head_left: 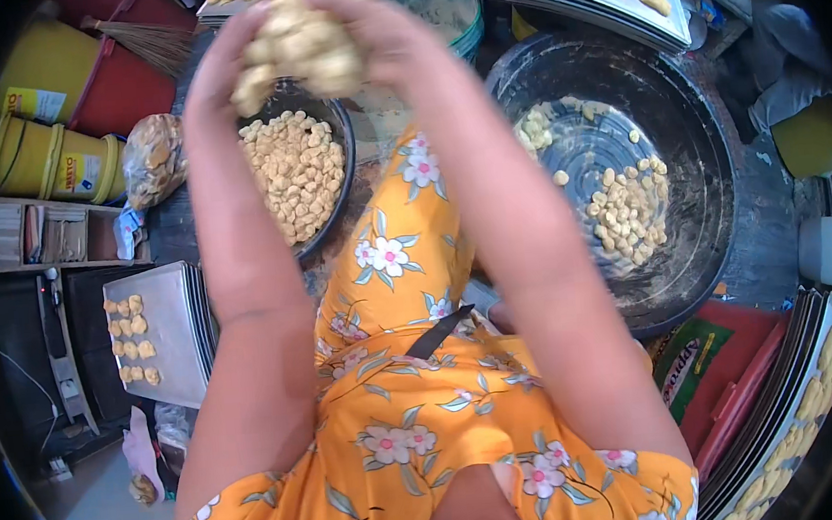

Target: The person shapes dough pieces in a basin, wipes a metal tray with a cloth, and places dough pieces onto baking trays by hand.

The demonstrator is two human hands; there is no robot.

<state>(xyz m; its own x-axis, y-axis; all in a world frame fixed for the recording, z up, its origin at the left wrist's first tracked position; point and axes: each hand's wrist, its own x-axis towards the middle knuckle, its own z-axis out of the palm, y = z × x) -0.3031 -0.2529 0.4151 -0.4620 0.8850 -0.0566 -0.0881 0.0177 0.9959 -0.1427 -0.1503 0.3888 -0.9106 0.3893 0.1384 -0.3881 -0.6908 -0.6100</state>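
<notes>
Both hands (215,68) clasp dough pieces (300,46), arms (519,203) stretched forward.

Motion blurs the left hand (223,65), the right hand (381,38) and the pale dough pieces (302,49) between them — too smeared to count. The left forearm (245,225) hides part of the basin (348,153); the right forearm (518,193) covers part of the black tub (708,178) — and the upper edge crops the upper-right tray (676,26).
</notes>
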